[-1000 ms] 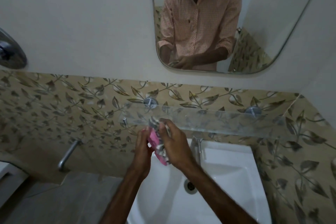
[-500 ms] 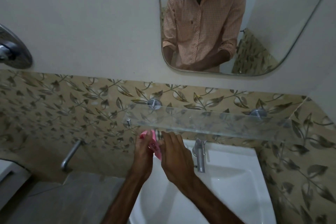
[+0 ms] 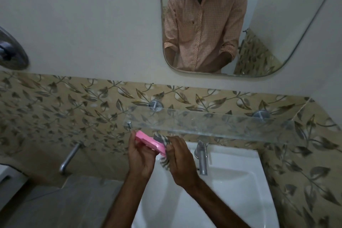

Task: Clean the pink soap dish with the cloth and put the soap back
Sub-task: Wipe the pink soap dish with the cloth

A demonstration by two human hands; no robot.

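My left hand (image 3: 141, 155) grips the pink soap dish (image 3: 150, 142) and holds it tilted above the left rim of the white sink (image 3: 231, 190), just under the glass shelf. My right hand (image 3: 180, 161) holds a grey and white patterned cloth (image 3: 165, 153) bunched against the dish's right end. Part of the cloth hangs down between the two hands. No soap shows in this view.
A glass shelf (image 3: 212, 126) on metal pegs runs along the leaf-patterned tiles right above my hands. A chrome tap (image 3: 202, 157) stands at the back of the sink. Another metal spout (image 3: 71, 155) juts from the wall at left. A mirror (image 3: 240, 24) hangs higher up.
The dish has turned so that its long pink side now faces up and left. My right hand with the cloth has shifted to the dish's right end. The camera has tilted a little.
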